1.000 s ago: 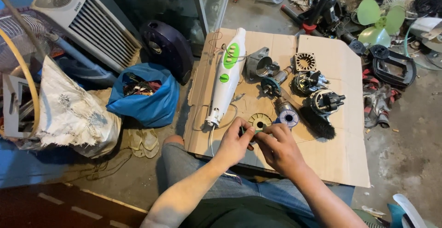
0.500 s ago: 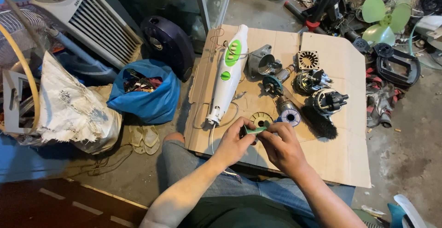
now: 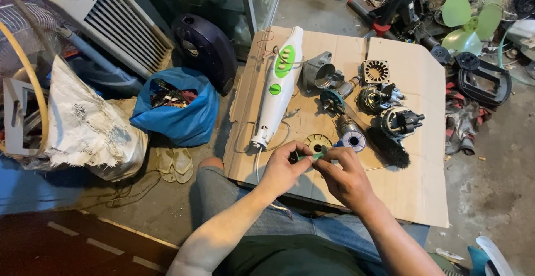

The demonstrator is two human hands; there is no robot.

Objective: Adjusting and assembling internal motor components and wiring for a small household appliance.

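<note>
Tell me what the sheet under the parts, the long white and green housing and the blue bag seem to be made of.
Flat brown sheet: cardboard, matte, with fold creases and a raw edge.
Long white and green appliance housing: likely moulded plastic, smooth and slightly glossy.
Crumpled blue bag: probably thin plastic film or woven sacking, softly wrinkled; which one is unclear.

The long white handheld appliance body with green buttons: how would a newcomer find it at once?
Start at the flat brown cardboard sheet on the floor. The long white handheld appliance body with green buttons lies along its left side, pointing away from the person. It is the only white, slender piece; its neighbours to the right are short, dark metal motor parts.
</note>
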